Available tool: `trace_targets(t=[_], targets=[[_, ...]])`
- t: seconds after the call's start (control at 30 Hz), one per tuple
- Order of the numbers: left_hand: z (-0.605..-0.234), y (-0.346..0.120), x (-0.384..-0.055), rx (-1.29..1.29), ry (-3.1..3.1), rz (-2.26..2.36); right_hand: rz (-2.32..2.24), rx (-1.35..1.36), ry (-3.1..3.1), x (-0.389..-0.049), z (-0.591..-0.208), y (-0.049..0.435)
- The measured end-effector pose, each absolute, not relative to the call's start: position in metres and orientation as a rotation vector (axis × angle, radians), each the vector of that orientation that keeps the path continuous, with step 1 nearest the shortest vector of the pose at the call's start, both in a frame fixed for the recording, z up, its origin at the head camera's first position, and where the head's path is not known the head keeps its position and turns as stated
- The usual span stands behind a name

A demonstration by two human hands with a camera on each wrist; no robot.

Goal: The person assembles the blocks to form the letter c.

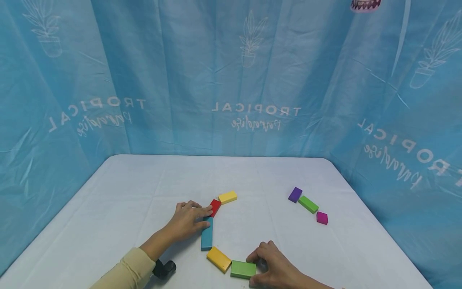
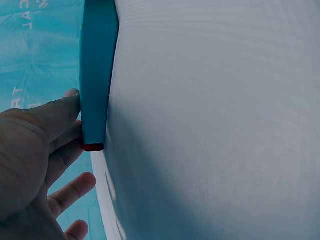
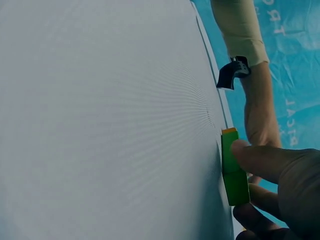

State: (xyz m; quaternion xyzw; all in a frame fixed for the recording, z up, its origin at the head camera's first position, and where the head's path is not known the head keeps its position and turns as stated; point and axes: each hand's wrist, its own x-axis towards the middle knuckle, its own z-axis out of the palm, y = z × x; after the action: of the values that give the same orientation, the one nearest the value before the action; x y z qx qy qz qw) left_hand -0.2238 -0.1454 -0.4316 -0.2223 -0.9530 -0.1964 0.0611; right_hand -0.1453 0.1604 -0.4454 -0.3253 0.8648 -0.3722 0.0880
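Note:
My left hand (image 1: 187, 224) rests over a red block (image 1: 215, 206) and a long blue block (image 1: 207, 237). Its index finger touches the red one, while the thumb lies at the blue one's upper part. The left wrist view shows the blue block (image 2: 97, 75) beside the thumb, the other fingers spread. At the near side, my right hand (image 1: 272, 267) grips a green block (image 1: 243, 269) by its right end, between thumb and fingers. Left of that block, an orange-yellow block (image 1: 219, 259) lies slanted, its corner at the green one. A pale yellow block (image 1: 227, 197) sits by the red block's far end.
Apart on the right of the white table (image 1: 173, 176) lie a purple block (image 1: 295, 194), a smaller green block (image 1: 308, 204) and a magenta block (image 1: 322, 218). A black device (image 1: 164, 269) is worn at my left wrist. Blue printed curtains (image 1: 187, 80) hang around the table.

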Motion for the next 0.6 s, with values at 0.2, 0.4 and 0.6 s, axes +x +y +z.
trace_targets(t=[0.2, 0.4, 0.6], targets=[[-0.430, -0.145, -0.223, -0.659, -2.883, -0.599, -1.153, -0.897, 2.580, -0.148, -0.440, 0.163], [-0.431, -0.145, -0.224, -0.656, -2.881, -0.588, -1.194, -0.717, 2.703, -0.163, -0.433, 0.172], [-0.431, -0.145, -0.224, -0.652, -2.893, -0.596, -1.210, -0.567, 2.898, -0.193, -0.428, 0.189]])
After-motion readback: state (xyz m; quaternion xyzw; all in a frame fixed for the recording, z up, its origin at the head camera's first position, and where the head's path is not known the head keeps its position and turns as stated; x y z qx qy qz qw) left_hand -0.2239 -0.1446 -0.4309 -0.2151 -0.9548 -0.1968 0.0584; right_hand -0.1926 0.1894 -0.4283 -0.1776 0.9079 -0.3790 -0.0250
